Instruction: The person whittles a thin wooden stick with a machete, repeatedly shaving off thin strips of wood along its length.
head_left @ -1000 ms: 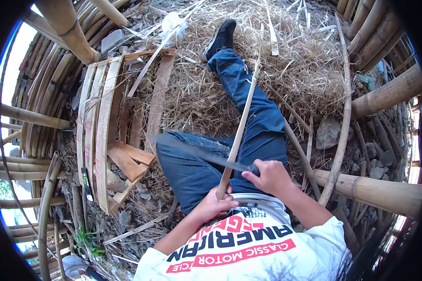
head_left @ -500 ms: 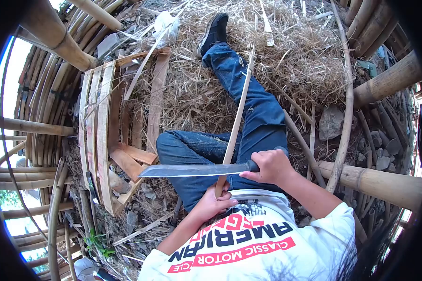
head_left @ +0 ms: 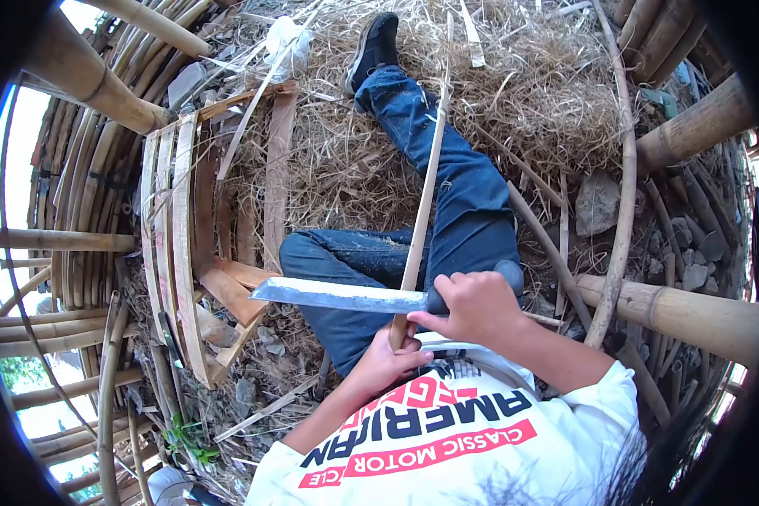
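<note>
My right hand (head_left: 474, 305) is closed round the dark handle of a machete (head_left: 337, 295). Its long blade points left and lies across a pale bamboo strip (head_left: 427, 198), close to the strip's lower end. My left hand (head_left: 390, 361) grips that lower end near my waist, just below the blade. From there the strip runs up and away between my legs (head_left: 460, 190), its far tip over the dry shavings. The blade's broad face is turned up and catches the light.
A broken wooden crate (head_left: 181, 253) stands on the left. Dry shavings (head_left: 531, 110) cover the ground ahead. Bamboo poles (head_left: 683, 320) jut in from the right, near a grey rock (head_left: 597, 204). A white plastic bag (head_left: 288, 44) lies at the upper left.
The machete has slid slightly toward me along the strip, and its blade has rolled so the flat face shows more. My left hand keeps its hold on the strip.
</note>
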{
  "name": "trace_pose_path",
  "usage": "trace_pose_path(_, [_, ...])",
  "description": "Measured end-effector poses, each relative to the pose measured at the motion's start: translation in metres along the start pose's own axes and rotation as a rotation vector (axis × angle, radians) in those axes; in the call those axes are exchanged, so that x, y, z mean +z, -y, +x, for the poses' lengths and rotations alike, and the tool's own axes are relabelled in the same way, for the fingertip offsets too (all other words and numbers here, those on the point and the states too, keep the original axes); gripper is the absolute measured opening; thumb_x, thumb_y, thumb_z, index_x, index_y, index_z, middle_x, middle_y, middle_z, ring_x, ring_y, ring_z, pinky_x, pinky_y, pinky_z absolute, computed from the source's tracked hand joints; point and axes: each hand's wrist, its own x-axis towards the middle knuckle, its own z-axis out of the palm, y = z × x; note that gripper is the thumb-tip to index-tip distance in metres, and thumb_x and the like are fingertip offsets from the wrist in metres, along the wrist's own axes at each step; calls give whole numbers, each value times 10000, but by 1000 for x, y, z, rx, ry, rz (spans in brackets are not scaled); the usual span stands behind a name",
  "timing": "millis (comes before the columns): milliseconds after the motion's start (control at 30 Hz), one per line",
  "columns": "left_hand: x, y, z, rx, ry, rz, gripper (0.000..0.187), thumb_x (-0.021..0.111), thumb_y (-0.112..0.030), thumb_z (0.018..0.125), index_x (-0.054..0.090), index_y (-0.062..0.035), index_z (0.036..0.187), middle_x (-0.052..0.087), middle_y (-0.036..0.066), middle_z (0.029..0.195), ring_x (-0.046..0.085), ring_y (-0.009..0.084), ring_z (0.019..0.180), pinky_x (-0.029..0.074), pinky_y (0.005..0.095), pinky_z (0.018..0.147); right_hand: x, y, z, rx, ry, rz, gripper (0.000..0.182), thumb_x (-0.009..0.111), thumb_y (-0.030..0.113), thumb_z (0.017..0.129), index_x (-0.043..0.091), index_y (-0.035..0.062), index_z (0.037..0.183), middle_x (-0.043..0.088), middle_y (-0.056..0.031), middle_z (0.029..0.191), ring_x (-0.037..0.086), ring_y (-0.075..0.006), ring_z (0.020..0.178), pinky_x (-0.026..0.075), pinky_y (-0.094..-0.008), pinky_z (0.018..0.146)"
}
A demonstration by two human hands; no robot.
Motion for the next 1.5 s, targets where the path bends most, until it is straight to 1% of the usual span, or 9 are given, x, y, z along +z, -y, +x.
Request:
trace_pose_path(100, [-3, 8, 2, 77, 2, 86, 360, 694, -4, 828, 369, -101, 948, 334, -81, 637, 345, 10, 519, 291, 203, 447, 4, -16, 2, -10, 21, 57, 577, 623, 621, 802, 602, 57, 686, 621, -121, 589, 640, -266, 522, 489, -375, 484])
trace_pose_path(233, [-8, 6, 0, 30, -13, -47, 378, 699, 3, 812, 385, -113, 987, 336, -91, 667, 337, -5, 565, 287, 167, 511, 9, -37, 7, 67, 14, -16, 605, 615, 654, 791, 586, 67, 646, 597, -111, 540, 634, -271, 506, 486, -391, 484])
trace_pose_path(400, [-4, 2, 0, -19, -8, -119, 381, 690, 27, 820, 378, -116, 983, 338, -93, 666, 340, -6, 553, 294, 165, 493, 10, -25, 2, 48, -45, -22, 594, 621, 639, 798, 568, 71, 632, 588, -110, 529, 628, -261, 492, 483, -366, 463])
trace_pose_path(600, [-7, 11, 4, 80, 6, 96, 388, 693, 30, 822, 376, -121, 987, 342, -91, 666, 343, -9, 542, 291, 164, 458, 14, -20, 3, 38, -67, 1, 558, 649, 609, 787, 555, 73, 662, 587, -104, 563, 634, -279, 528, 475, -383, 475])
trace_pose_path(867, [-7, 5, 2, -9, 31, -102, 396, 695, 34, 822, 365, -126, 971, 333, -94, 658, 341, -13, 547, 296, 168, 472, 15, -26, 7, 57, -56, -27, 589, 623, 629, 802, 567, 66, 635, 588, -105, 533, 621, -265, 483, 483, -373, 463])
trace_pose_path(1033, [-8, 11, 3, 42, 17, 3, 403, 688, 52, 820, 362, -126, 976, 330, -93, 653, 336, -10, 532, 294, 168, 464, 16, -23, 11, 13, -69, -37, 590, 620, 629, 802, 574, 63, 641, 589, -107, 534, 624, -271, 489, 486, -382, 471])
trace_pose_path(1100, [-11, 12, 2, 68, 11, 24, 404, 684, 59, 820, 361, -127, 976, 328, -93, 651, 334, -9, 526, 294, 168, 462, 14, -36, 17, 68, -73, -46, 587, 632, 625, 791, 564, 65, 629, 574, -110, 515, 613, -286, 479, 479, -396, 465])
trace_pose_path(1300, [-10, 12, 5, -4, 35, -126, 397, 686, 56, 823, 363, -123, 971, 316, -96, 653, 320, -10, 537, 294, 167, 468, 19, -26, 18, 91, -86, -14, 580, 630, 612, 801, 568, 60, 632, 575, -118, 517, 610, -283, 476, 480, -392, 461])
trace_pose_path(1500, [-16, 18, 6, 143, 41, 94, 400, 685, 60, 822, 361, -121, 972, 321, -97, 648, 318, -8, 528, 291, 163, 466, 15, -40, 23, 76, -89, -46, 588, 624, 619, 800, 561, 60, 630, 573, -117, 513, 609, -287, 474, 479, -393, 458])
